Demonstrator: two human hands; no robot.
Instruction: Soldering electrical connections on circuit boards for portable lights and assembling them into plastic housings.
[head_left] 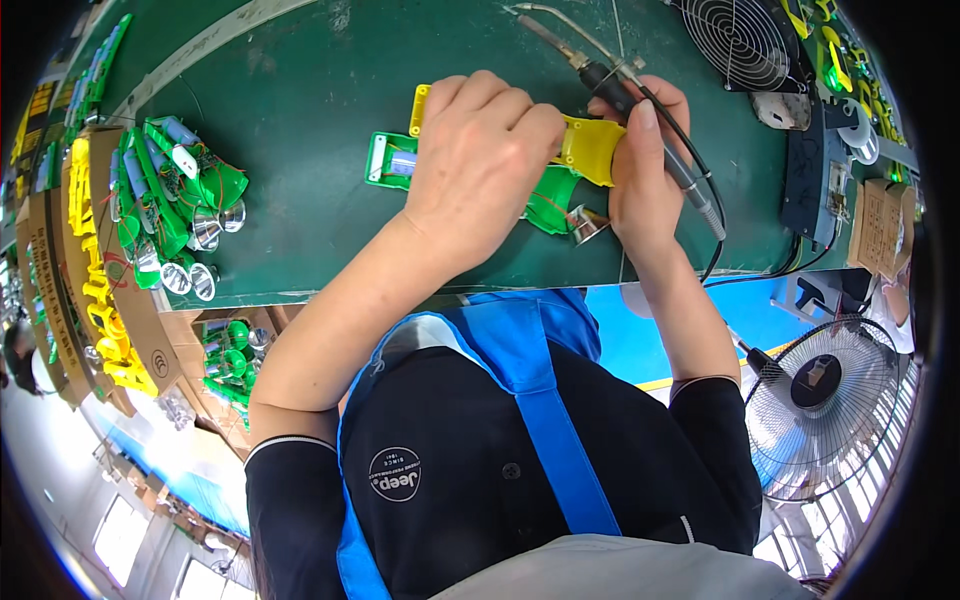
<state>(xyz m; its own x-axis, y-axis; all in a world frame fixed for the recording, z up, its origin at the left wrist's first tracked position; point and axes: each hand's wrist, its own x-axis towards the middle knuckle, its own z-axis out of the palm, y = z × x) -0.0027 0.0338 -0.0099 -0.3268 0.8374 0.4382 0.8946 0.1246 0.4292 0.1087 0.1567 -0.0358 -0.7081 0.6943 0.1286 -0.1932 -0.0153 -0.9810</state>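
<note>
Over the green worktable [310,130], near its front edge, both bare hands meet at a flashlight assembly. Left hand [485,165]: palm down, fingers bent over a yellow plastic shell [592,150], which shows on either side of it; fingertips hidden, so cannot tell whether they are clamped. Right hand [650,150]: thumb and fingers closed around the soldering iron [610,90], tip pointing up-left, away from the shell; its palm side lies against the shell's right end. Beneath the left hand: green housing half [548,200], blue cell [403,163] visible at its left end, silver reflector cup [587,226] at its lower right. Well to the left: bundle of wired green housings [170,190].
</note>
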